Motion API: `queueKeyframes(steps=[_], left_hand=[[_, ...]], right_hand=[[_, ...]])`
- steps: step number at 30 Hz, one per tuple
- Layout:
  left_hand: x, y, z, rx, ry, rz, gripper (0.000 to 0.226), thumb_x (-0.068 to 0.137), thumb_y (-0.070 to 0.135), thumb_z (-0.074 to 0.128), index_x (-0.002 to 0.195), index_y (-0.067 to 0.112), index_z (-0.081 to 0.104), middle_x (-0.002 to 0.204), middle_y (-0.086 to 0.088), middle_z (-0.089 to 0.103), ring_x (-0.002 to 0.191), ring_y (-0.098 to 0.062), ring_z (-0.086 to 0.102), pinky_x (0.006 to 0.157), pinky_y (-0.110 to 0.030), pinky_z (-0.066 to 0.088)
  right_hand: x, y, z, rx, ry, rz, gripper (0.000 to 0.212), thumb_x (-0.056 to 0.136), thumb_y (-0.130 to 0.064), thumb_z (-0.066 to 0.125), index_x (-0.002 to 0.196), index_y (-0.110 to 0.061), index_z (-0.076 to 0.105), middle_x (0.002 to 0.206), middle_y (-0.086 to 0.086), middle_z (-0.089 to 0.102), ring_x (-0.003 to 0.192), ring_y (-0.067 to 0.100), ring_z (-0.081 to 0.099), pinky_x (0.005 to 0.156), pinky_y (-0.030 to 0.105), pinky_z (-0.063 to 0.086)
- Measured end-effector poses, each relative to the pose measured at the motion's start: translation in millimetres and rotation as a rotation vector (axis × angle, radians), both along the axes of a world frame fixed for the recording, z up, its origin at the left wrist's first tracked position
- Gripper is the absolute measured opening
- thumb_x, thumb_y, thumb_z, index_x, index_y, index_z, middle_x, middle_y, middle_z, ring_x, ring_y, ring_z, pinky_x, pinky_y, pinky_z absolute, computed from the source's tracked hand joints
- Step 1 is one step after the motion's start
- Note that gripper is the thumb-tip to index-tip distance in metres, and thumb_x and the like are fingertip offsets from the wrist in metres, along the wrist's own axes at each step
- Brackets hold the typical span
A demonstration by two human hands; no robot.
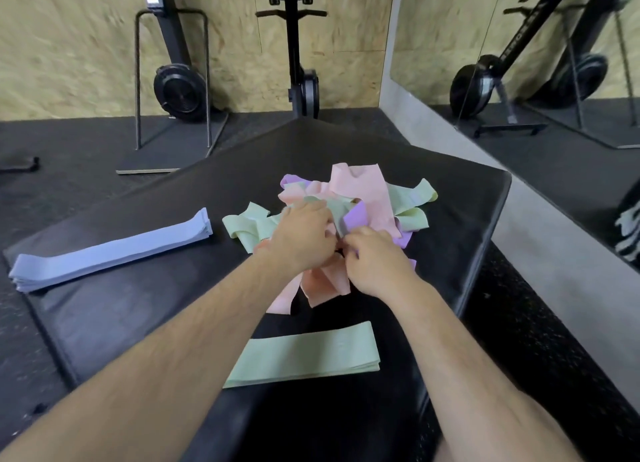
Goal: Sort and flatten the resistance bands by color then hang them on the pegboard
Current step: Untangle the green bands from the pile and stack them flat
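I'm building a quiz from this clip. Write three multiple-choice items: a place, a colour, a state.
1. The blue stack lies A) left of the tangled pile B) right of it C) under it.
2. The flat stack nearest the person is A) pink B) green C) purple.
3. The left hand and right hand A) lie flat and apart B) grip bands in the pile C) hang idle.
Answers: A, at the mat's left edge; B, the green stack lies between the forearms; B, both curl into the pile.
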State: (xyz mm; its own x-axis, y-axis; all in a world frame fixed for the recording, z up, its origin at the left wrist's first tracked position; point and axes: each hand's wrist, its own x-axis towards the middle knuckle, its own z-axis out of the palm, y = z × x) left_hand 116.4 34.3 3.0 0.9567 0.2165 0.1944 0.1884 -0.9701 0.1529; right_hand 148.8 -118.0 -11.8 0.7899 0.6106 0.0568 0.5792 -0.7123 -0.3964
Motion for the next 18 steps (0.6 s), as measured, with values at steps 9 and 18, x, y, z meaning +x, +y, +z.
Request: queueKeyframes(steps=[9,18], left_hand=[[21.0,11.1,-11.2,0.041,0.052,-0.016,0.052,0.073,0.031,0.026,0.100,0.023,0.070,0.127,0.008,0.065,0.124,-0.023,0.039,0.096,-0.033,0.018],[16.0,17.1,-9.8,0.097,0.142,-0.059,0.021,0.094,0.025,0.042,0.087,0.027,0.062,0.155,0.020,0.039,0.142,-0.020,0.027,0.102,-0.039,0.025]], right_hand=[[10.3,9.8,-6.6,-0.016,0.006,-0.013,0.035,0.099,-0.016,0.039,0.122,-0.020,0.065,0.133,-0.004,0.055,0.115,0.029,0.042,0.093,0.045,0.044],[5.5,12.1,0.0,0.042,0.024,-0.003,0.033,0.104,-0.022,0.034,0.124,-0.018,0.061,0.133,-0.002,0.055,0.114,0.029,0.042,0.094,0.043,0.041]])
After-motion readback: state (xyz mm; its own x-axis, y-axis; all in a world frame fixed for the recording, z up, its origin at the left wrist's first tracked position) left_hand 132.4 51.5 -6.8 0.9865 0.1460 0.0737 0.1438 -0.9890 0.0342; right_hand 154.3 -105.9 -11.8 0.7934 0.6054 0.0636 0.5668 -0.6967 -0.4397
